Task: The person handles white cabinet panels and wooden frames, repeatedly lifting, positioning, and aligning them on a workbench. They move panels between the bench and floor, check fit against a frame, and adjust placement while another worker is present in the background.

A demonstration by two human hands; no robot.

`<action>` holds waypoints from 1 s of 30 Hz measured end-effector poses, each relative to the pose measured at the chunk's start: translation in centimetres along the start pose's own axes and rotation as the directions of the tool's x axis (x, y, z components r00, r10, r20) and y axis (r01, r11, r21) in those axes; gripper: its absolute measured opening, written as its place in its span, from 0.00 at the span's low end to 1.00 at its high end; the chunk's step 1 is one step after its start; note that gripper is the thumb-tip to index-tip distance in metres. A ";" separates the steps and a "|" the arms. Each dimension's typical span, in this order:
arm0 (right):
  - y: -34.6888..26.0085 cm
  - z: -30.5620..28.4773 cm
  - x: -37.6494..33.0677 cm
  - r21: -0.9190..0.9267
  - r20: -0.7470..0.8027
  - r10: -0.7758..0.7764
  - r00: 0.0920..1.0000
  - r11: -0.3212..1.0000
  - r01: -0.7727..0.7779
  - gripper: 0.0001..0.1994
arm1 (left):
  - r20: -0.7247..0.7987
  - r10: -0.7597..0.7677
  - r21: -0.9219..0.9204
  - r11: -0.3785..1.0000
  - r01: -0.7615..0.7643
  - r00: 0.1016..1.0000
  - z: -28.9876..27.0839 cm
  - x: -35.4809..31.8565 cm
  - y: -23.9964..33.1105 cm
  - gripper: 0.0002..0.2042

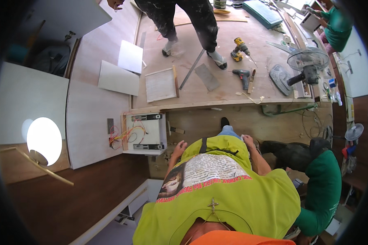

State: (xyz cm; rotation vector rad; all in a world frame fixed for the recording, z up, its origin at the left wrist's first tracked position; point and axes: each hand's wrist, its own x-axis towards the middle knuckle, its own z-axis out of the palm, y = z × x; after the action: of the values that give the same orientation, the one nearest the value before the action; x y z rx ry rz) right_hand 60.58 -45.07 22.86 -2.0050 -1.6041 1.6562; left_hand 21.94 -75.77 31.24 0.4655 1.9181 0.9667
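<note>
Even daylight is filling the sharp scene, a round lamp (44, 140) is glaring, and fisheye edges are bending into black.

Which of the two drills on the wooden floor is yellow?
The yellow drill, lying farther up beside the standing person's sandal; the dark drill lies below it.

Left hand (179, 148) near white wired box (145, 133), right hand (246, 141) hanging, drills (241, 61) beyond

Plywood floor (233, 87) with two drills (239, 49), fan (306, 61), white panels (129, 57).
</note>
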 end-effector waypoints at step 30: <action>-11.6 -7.8 5.1 -0.238 0.431 0.090 0.898 0.971 0.017 0.17 | -0.457 -0.322 -0.471 0.878 0.081 0.829 1.5 2.3 4.1 0.27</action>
State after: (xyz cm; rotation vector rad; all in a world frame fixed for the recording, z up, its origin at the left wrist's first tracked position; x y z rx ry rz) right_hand 58.31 -32.17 29.91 -1.8553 -2.0022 2.1468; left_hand 21.75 -71.04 32.75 -0.3085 2.0750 1.4328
